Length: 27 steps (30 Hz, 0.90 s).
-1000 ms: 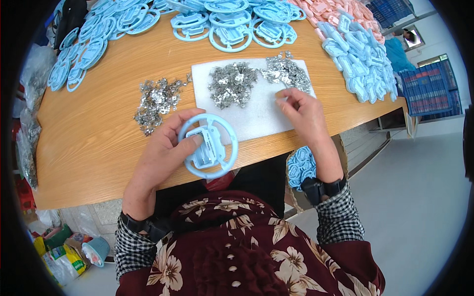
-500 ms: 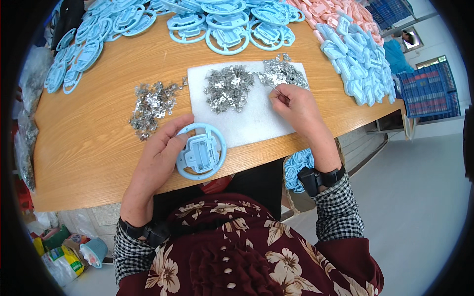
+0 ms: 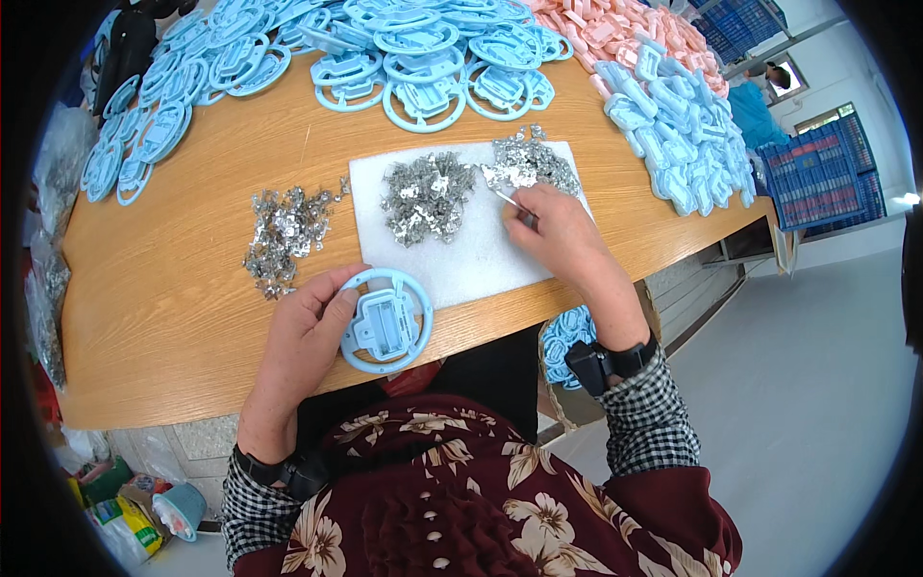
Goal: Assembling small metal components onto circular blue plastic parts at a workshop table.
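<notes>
My left hand (image 3: 306, 337) grips the left rim of a light-blue, steering-wheel-shaped plastic part (image 3: 383, 325) at the table's near edge. The part has a recessed rectangular housing in its middle. My right hand (image 3: 560, 236) pinches thin metal tweezers (image 3: 506, 199). Their tip reaches the near left edge of a pile of small silvery metal pieces (image 3: 534, 162) on a white foam mat (image 3: 471, 274); whether they clasp a piece is too small to tell. A second metal pile (image 3: 428, 197) lies beside it on the mat.
Another metal pile (image 3: 288, 231) lies on the wooden table (image 3: 202, 317). Blue wheel parts (image 3: 423, 96) are heaped along the far side. Blue housings (image 3: 673, 135) and pink ones (image 3: 625, 38) fill the far right. Below the table's edge stands a box of blue parts (image 3: 567, 346).
The whole view has shifted slightly, things now appearing lower and further left. The tweezers' tip has moved a little left along the pile's edge. My left hand keeps its grip on the wheel-shaped part.
</notes>
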Available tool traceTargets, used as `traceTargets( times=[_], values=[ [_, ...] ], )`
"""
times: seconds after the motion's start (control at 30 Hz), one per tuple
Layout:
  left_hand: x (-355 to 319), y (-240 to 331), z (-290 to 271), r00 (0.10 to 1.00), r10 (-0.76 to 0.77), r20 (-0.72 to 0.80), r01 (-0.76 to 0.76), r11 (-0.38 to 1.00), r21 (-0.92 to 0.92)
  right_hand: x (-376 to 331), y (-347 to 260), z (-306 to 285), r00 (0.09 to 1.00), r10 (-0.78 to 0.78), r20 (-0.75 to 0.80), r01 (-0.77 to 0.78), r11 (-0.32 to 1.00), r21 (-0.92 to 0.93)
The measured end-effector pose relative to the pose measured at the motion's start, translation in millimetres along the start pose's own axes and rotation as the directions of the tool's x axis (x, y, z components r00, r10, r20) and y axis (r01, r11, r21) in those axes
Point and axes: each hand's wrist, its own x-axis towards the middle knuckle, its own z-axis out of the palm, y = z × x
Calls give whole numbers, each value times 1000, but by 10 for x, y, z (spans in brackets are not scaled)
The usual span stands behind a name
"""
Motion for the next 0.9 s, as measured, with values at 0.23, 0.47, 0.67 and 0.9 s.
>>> traceTargets(
  times=[0.23, 0.47, 0.67, 0.9],
  values=[
    [35, -19, 18, 1000, 8, 11, -9, 1000, 17, 343, 196, -232, 968, 33, -248, -39, 999, -19],
    [41, 2, 50, 1000, 1, -25, -2, 1000, -8, 761, 453, -93, 985, -75, -155, 51, 987, -152],
    [29, -9, 30, 999, 1, -39, 0, 999, 32, 320, 252, -93, 991, -119, -56, 115, 991, -75],
    [15, 8, 44, 1000, 5, -30, -4, 999, 35, -72, 161, -183, 991, -133, -2, 133, 989, 72]
  ],
)
